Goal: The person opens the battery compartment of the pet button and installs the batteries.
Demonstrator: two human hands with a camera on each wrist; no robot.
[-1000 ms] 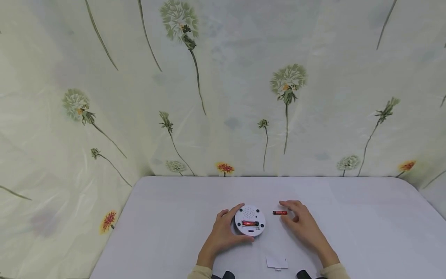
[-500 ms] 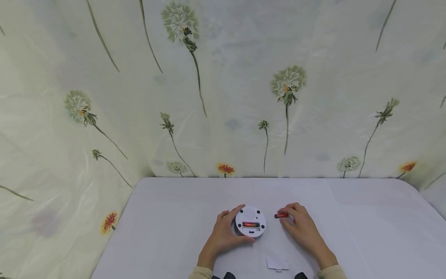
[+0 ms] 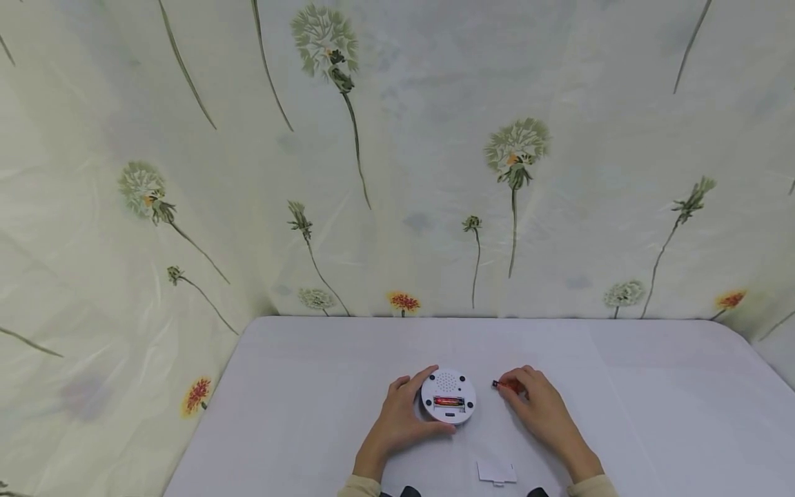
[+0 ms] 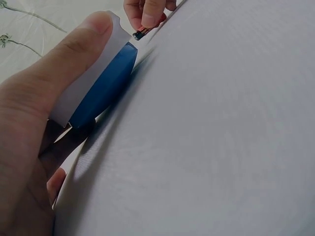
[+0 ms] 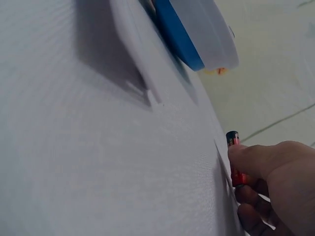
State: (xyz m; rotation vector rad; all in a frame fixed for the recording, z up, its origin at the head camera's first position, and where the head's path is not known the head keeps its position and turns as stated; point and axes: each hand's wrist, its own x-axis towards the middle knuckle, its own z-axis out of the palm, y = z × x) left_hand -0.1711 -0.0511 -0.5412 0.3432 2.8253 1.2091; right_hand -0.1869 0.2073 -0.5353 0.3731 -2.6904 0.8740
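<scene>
Round device: lies face down on the white table, its perforated white underside upward; the wrist views show a blue band on the side toward the cloth.
Battery compartment: open, with one red battery inside; a narrow strip beside it looks unfilled, though it is too small to be sure.
Left hand: spread wide in a curve about the device, thumb at the near rim and forefinger at the far rim, steadying it.
Right hand: nearly closed, thumb and fingertips pinching a second battery, whose dark end pokes out toward the device; whether the battery touches the table cannot be told.
Compartment cover: flat on the table, nearer the person than the device, touched by neither hand, its small tab toward the person.
Step in hand: most likely taking up the second battery to load it beside the first.
Next move: calls for carrying it leftward, lining it up with the free slot, checking polarity, which cannot be read here, and pressing it against the contact while the left hand keeps the device from sliding.
</scene>
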